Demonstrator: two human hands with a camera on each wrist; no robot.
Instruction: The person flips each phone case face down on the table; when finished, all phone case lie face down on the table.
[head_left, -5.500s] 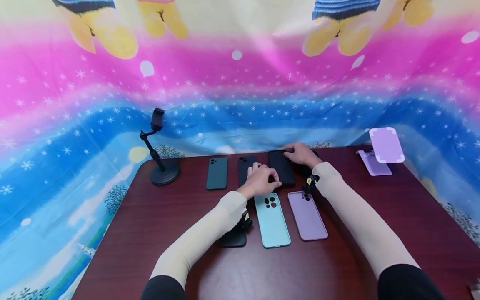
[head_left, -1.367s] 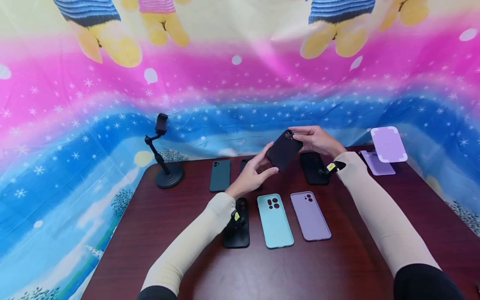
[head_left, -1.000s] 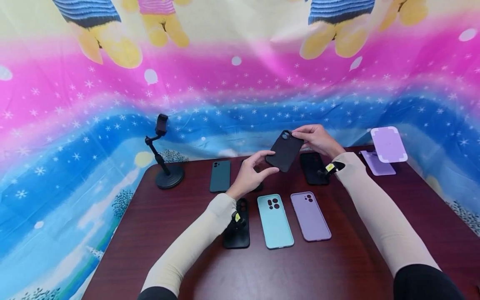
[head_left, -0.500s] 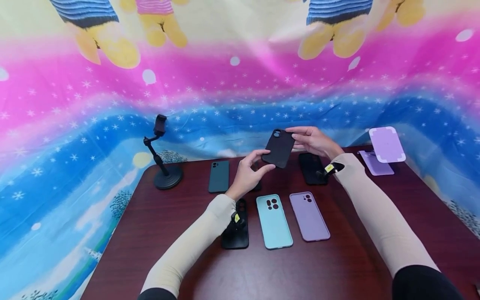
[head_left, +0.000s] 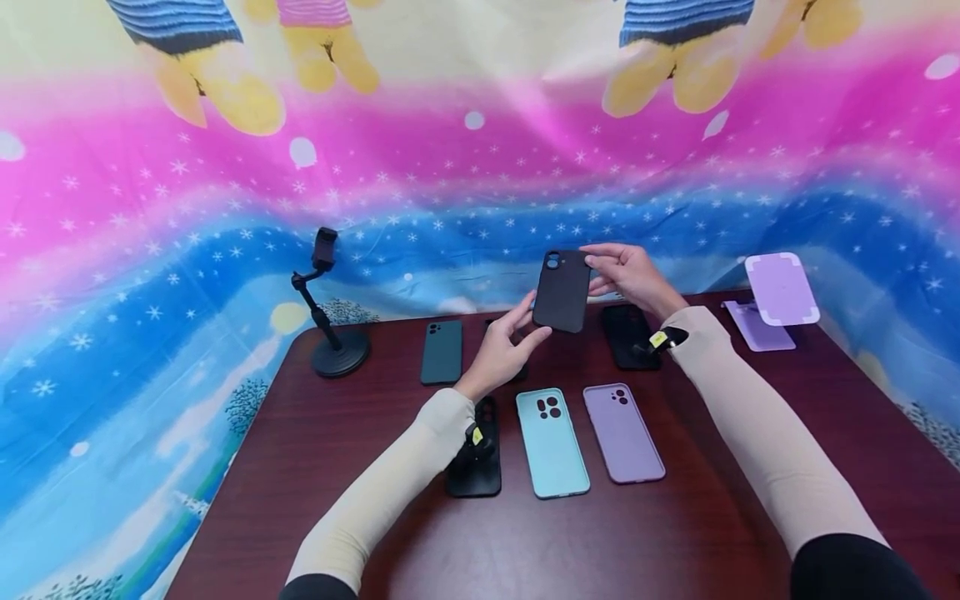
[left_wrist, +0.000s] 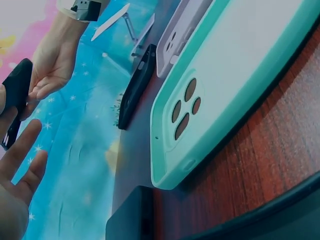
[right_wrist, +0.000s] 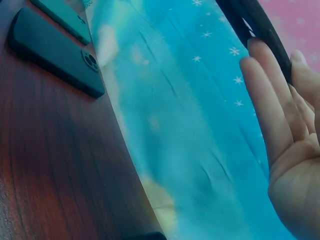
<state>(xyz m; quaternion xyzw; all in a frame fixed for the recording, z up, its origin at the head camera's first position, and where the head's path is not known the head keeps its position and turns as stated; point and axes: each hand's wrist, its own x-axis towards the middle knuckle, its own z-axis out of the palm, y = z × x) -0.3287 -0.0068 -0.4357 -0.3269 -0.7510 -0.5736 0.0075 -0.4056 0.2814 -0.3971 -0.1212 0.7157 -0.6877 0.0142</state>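
Observation:
Both hands hold up a black phone case (head_left: 562,292) above the back of the table, its flat side and camera cutouts facing the head camera. My right hand (head_left: 636,277) pinches its upper right corner between thumb and fingers. At the lower left corner, my left hand (head_left: 497,350) grips it with thumb and fingertips, other fingers partly spread in the left wrist view. Below lie a mint phone case (head_left: 553,446) and a lilac phone case (head_left: 624,433). My left wrist partly covers another black case (head_left: 474,471).
A dark green case (head_left: 441,352) and a black case (head_left: 628,337) lie along the back; a dark case (right_wrist: 57,55) between them is mostly hidden behind my left hand in the head view. A black phone stand (head_left: 332,346) stands left, a lilac stand (head_left: 783,289) right.
The black case, lying in the back row in the oldest frame, has been lifted by both hands. Over the last second it has turned from slanted to nearly upright, shifting slightly left.

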